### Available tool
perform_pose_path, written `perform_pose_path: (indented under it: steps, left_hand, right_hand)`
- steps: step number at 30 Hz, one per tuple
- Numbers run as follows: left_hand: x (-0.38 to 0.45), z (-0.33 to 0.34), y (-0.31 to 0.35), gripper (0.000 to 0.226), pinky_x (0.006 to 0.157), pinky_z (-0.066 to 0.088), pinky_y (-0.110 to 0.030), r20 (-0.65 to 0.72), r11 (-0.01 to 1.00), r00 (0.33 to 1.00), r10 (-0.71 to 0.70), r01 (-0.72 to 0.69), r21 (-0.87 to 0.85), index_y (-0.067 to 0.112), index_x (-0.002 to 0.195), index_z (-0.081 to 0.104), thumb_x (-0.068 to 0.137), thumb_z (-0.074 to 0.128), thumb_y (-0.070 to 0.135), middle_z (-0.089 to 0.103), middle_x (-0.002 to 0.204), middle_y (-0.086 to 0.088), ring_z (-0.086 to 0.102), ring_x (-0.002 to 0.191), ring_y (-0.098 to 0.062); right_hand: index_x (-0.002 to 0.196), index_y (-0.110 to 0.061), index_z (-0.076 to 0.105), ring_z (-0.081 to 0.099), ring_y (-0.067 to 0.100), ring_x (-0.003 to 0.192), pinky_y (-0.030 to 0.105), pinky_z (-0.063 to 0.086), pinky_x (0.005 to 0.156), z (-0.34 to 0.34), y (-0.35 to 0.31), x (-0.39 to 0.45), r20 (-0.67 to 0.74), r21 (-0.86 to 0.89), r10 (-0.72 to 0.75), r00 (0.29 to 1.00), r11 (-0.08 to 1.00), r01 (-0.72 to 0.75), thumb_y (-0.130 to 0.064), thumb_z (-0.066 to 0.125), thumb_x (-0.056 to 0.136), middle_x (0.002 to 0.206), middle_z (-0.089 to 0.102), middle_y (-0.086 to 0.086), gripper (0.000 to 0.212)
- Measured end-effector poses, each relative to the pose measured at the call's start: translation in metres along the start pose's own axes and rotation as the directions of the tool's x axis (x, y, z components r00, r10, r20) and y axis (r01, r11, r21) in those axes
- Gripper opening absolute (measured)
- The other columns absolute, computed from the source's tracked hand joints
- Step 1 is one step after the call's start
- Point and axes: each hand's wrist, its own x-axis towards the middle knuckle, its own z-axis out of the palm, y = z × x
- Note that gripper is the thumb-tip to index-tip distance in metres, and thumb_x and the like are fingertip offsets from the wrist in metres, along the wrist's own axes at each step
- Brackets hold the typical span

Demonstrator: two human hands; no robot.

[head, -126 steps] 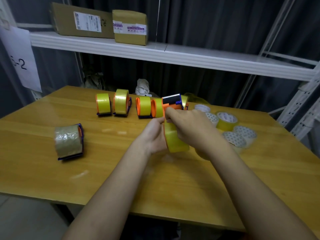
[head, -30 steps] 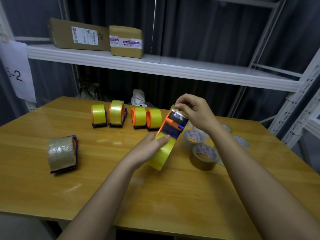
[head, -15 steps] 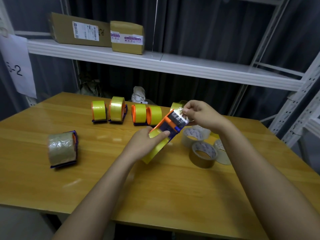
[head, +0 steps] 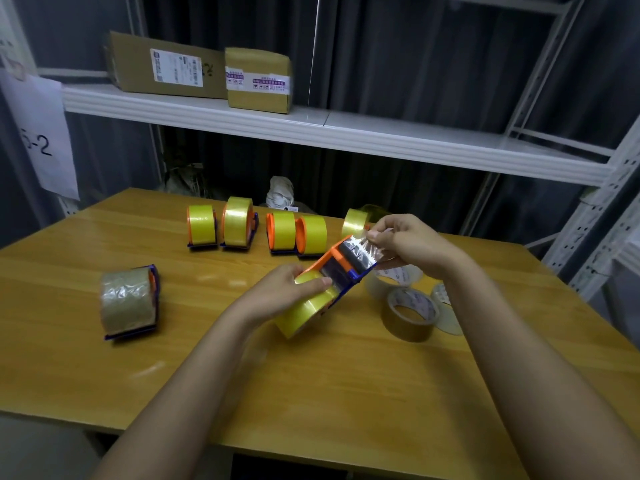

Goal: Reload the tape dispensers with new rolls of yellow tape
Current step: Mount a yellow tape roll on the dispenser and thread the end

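Note:
My left hand grips an orange and blue tape dispenser loaded with a yellow tape roll, held tilted above the wooden table. My right hand pinches the loose end of the tape at the dispenser's cutter. Several dispensers with yellow rolls stand in a row at the back. A lone yellow roll sits behind my right hand.
A dispenser holding a brownish clear roll lies at the left. Loose rolls, one brown and others clear, lie at the right under my right forearm. A white shelf with two cardboard boxes hangs over the table's far edge.
The dispenser has dropped lower and tilted flatter in my left hand. My right hand has followed it down, still pinching the tape end at the cutter.

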Motion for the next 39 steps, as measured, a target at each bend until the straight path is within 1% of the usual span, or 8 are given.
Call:
perform_pose_path:
  steps: [4,7,12,20,27,31,34,39]
  left_hand:
    - [0.000,0.005,0.000,0.031,0.069,0.058,-0.034,0.057,0.992,0.997,-0.043,0.050,-0.119,0.010,0.106,0.056,0.092,0.059,0.038,0.074,0.085,-0.015,0.071,0.074,-0.026]
    - [0.001,0.009,0.003,0.036,0.065,0.058,-0.032,0.074,0.987,0.996,-0.058,0.069,-0.147,0.006,0.097,0.058,0.092,0.056,0.042,0.073,0.080,-0.019,0.069,0.068,-0.027]
    - [0.001,0.007,0.006,0.033,0.056,0.055,-0.027,0.071,0.976,0.994,-0.088,0.100,-0.191,0.004,0.102,0.059,0.093,0.057,0.036,0.070,0.074,-0.015,0.066,0.059,-0.023]
    - [-0.003,-0.004,0.008,0.018,0.073,0.057,-0.032,0.228,0.968,0.970,-0.086,0.136,-0.210,0.011,0.107,0.057,0.094,0.055,0.024,0.071,0.090,-0.012,0.069,0.076,-0.021]
    - [-0.005,-0.006,0.008,0.022,0.085,0.054,-0.038,0.266,0.972,0.959,-0.100,0.151,-0.181,0.011,0.112,0.055,0.098,0.048,0.026,0.070,0.103,-0.021,0.069,0.087,-0.028]
    - [-0.003,0.002,0.005,0.042,0.063,0.056,-0.029,0.188,0.979,0.980,-0.071,0.104,-0.174,0.009,0.099,0.060,0.095,0.046,0.048,0.072,0.084,-0.016,0.068,0.069,-0.024]
    - [-0.001,0.004,0.002,0.036,0.058,0.056,-0.027,0.124,0.975,0.988,-0.089,0.112,-0.192,0.006,0.102,0.057,0.097,0.048,0.041,0.070,0.076,-0.012,0.066,0.062,-0.022]
    - [-0.007,0.004,0.004,0.032,0.060,0.055,-0.031,0.229,0.953,0.968,-0.106,0.164,-0.254,0.003,0.101,0.057,0.096,0.051,0.034,0.068,0.075,-0.013,0.064,0.059,-0.023]
  right_hand:
    - [0.095,-0.012,0.059,0.065,0.024,0.093,0.045,0.054,0.084,0.013,-0.007,-0.003,-0.143,-0.234,-0.148,0.979,0.966,0.112,-0.023,0.053,0.098,0.097,0.068,0.010,0.013]
    - [0.101,-0.010,0.055,0.064,0.025,0.093,0.048,0.054,0.084,0.022,-0.007,-0.003,-0.171,-0.172,-0.124,0.978,0.981,0.094,-0.023,0.047,0.101,0.098,0.067,0.010,0.015]
    - [0.099,-0.010,0.053,0.065,0.015,0.081,0.028,0.057,0.066,0.015,-0.008,0.005,-0.141,-0.139,-0.079,0.987,0.989,0.059,-0.019,0.046,0.101,0.091,0.066,0.006,0.012]
    - [0.090,-0.009,0.052,0.065,0.017,0.070,0.020,0.056,0.056,0.003,-0.019,0.014,0.008,-0.101,-0.004,1.000,0.995,0.004,-0.015,0.045,0.102,0.080,0.063,0.010,0.015]
    - [0.088,-0.012,0.053,0.066,0.021,0.083,0.046,0.056,0.084,0.015,-0.012,0.009,-0.064,-0.076,-0.094,0.993,0.993,0.089,-0.016,0.049,0.100,0.091,0.069,0.010,0.013]
    - [0.094,-0.012,0.054,0.066,0.026,0.089,0.052,0.054,0.083,0.020,-0.015,0.005,-0.125,-0.152,-0.162,0.979,0.978,0.142,-0.020,0.048,0.100,0.090,0.069,0.006,0.012]
    - [0.096,-0.013,0.053,0.066,0.024,0.089,0.050,0.055,0.084,0.023,-0.016,0.004,-0.119,-0.177,-0.161,0.980,0.974,0.139,-0.022,0.048,0.100,0.091,0.069,0.005,0.011]
    - [0.092,-0.015,0.051,0.066,0.030,0.090,0.048,0.057,0.081,0.022,-0.009,0.002,-0.097,-0.083,-0.108,0.989,0.992,0.100,-0.020,0.047,0.101,0.093,0.067,0.013,0.011]
